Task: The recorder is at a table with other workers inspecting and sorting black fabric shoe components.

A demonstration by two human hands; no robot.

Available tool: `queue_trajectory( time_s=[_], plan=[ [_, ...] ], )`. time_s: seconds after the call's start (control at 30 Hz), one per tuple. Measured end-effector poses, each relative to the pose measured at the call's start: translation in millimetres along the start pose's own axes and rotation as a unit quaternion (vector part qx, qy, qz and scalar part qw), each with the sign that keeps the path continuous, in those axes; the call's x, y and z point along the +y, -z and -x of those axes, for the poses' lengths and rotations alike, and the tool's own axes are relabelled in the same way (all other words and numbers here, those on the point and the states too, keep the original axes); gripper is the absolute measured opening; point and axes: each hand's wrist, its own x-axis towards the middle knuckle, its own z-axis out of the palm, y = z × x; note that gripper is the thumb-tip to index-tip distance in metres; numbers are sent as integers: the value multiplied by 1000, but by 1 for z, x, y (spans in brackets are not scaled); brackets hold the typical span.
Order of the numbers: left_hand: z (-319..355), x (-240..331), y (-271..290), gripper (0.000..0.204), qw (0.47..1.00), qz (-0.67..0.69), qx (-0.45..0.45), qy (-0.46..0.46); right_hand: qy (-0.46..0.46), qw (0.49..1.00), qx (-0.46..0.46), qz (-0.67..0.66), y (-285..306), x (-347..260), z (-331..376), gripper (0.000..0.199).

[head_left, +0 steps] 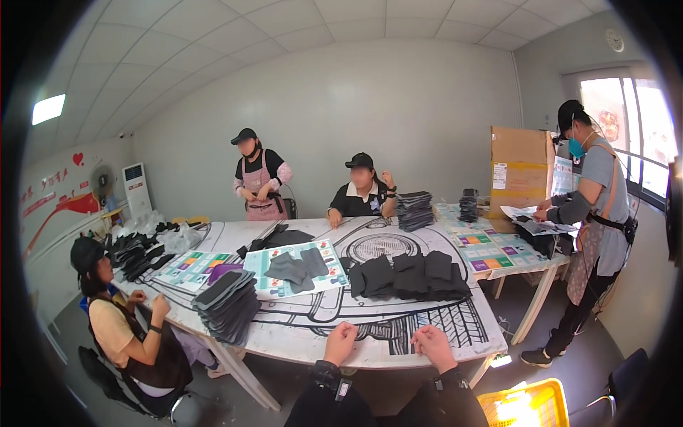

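Observation:
My left hand [341, 344] rests at the near edge of the table [284, 331], its fingers curled into a loose fist with nothing showing in them. To its right, my right hand [432, 347] lies at the same edge, fingers also curled in and no object visible. Beyond both hands sits a row of black folded cloth pieces [409, 277], touched by neither. Left of that row, several grey cloth pieces [295, 267] lie on a printed sheet [260, 288]. A tall stack of dark grey cloth pieces [228, 304] stands nearer the left front edge.
A seated person [135, 320] is at the left, two people [262, 178] are across the table, and another [594, 192] stands at a side table [491, 263]. Another dark stack [414, 211] lies at the far side. A yellow basket [562, 402] is by my right knee.

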Motion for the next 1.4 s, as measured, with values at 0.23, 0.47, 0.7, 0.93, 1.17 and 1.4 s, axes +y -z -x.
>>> queue_trajectory(
  time_s=[0.23,0.47,0.7,0.93,1.17,1.4],
  plan=[
    [-2,-3,-2,18,1000,-8,7,-10,16,999,-26,34,2,-1,-1,6],
    [-3,-10,0,18,1000,-13,8,-5,8,999,-13,45,-2,-4,2,13],
    [-2,-5,-1,18,1000,-23,11,-10,43,997,-12,66,-2,0,3,12],
    [3,0,1,18,1000,-25,6,-17,-2,999,9,33,-4,-7,5,10],
    [-2,-2,-6,19,999,-17,6,-26,-1,1000,0,22,6,1,0,10],
    [0,-3,1,23,999,-34,12,22,-14,999,17,32,1,14,-6,11]
  ],
)
